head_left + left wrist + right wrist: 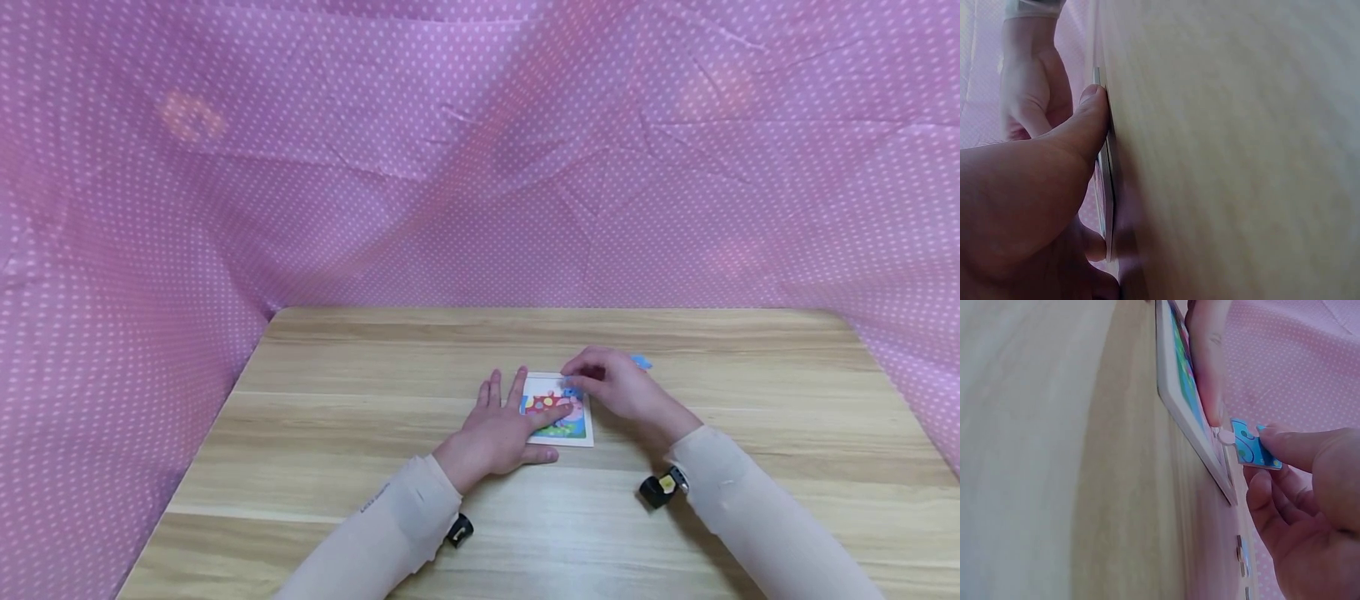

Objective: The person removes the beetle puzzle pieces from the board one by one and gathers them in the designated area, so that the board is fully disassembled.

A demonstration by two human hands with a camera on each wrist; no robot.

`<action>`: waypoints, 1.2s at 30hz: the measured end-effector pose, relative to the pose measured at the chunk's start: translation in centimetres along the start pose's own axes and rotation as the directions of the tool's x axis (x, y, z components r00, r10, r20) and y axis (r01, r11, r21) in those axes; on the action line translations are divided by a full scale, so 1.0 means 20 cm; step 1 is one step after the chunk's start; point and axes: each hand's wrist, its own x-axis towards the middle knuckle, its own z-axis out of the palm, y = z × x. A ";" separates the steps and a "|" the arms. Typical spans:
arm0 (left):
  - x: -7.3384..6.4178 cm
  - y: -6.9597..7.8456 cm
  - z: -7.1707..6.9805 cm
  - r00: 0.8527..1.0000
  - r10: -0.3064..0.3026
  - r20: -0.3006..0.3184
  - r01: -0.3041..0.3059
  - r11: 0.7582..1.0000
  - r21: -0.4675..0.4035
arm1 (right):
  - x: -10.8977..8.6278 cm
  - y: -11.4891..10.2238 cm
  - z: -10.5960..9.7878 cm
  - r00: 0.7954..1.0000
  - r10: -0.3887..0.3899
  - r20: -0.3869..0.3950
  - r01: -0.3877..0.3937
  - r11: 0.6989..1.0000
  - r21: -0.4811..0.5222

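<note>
Left hand (pixel 498 435): fingers spread, gripping nothing, index finger on jigsaw board (pixel 1179 409)
Blue jigsaw piece (pixel 1247 447): by the board's far right corner; tab and long axis pointing boardward
Right hand (pixel 621 390): thumb and fingertips pinching it

Pink cloth (pixel 480 183) (dotted) — wooden table (pixel 315 417).

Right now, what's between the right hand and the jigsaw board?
A blue jigsaw piece, pinched by the right hand; the right wrist view shows it.

Head cam looks forward-down from near side, well back; left wrist cam (pixel 461 531) and right wrist cam (pixel 657 492) skim the table (pixel 322 433) up close, both catching the picture board (pixel 568 428).
</note>
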 end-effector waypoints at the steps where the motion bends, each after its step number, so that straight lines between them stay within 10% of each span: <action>1: 0.00 0.00 0.00 1.000 0.000 -0.001 0.000 1.000 0.000 | 0.00 0.00 0.00 1.000 0.003 -0.001 -0.003 1.000 0.003; 36: -0.01 0.00 0.01 1.000 0.000 -0.005 0.000 1.000 -0.015 | -0.15 0.11 -0.24 0.993 0.069 -0.095 -0.065 0.997 0.042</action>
